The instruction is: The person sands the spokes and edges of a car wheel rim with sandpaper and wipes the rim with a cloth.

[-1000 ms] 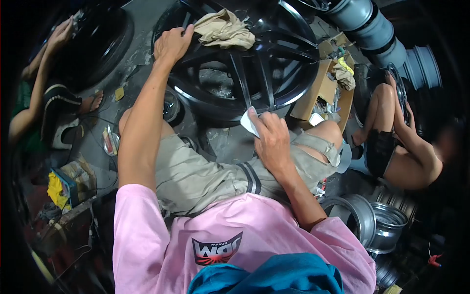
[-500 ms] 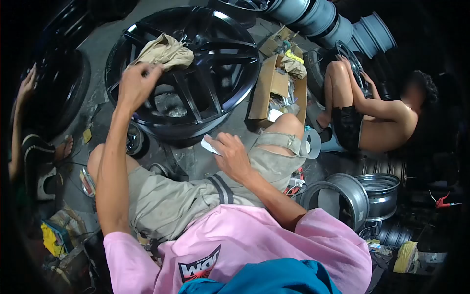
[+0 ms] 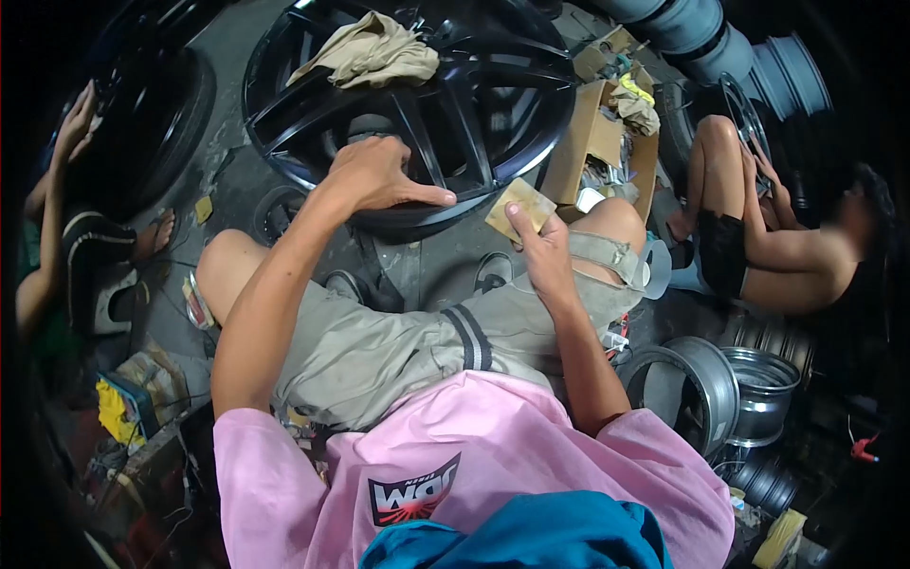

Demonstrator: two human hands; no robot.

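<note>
A large black alloy wheel (image 3: 517,71) lies face up in front of my knees. My left hand (image 3: 379,175) is at its near edge, open, with the thumb stretched out along the rim; some fingertips are hidden. My right hand (image 3: 542,248) pinches a square, yellowish-tan piece of sandpaper (image 3: 519,211) between thumb and fingers, just off the rim's near right side. Across the spokes lies a crumpled beige cloth (image 3: 374,52), which neither hand touches.
Right of the wheel stands a cardboard box (image 3: 599,142) filled with odds and ends. Silver wheels (image 3: 678,389) sit at the lower right, with more stacked behind. One person (image 3: 796,232) crouches at right; another person's hand (image 3: 78,119) shows at left beside a dark wheel.
My left hand has let go of the beige cloth and come down to the rim's near edge. My right hand has risen toward the rim, turning the sandpaper's tan face up. The view has shifted.
</note>
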